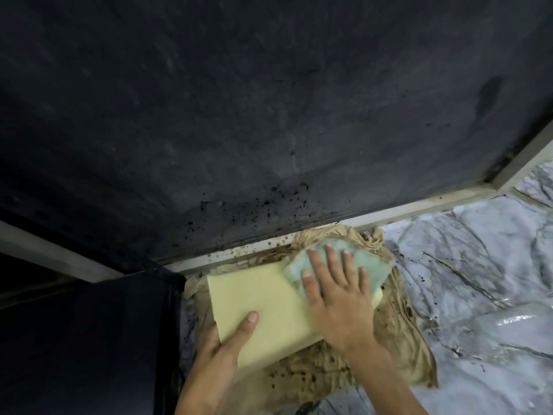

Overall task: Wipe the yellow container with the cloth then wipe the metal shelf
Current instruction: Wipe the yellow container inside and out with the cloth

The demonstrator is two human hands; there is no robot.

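No legible text, label, brand, number or sign appears anywhere in the head view, including on the yellow container (263,307) and the surfaces around it.

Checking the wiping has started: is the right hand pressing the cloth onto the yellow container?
Touching. The head view shows the right hand flat on the green cloth, which lies against the yellow container.
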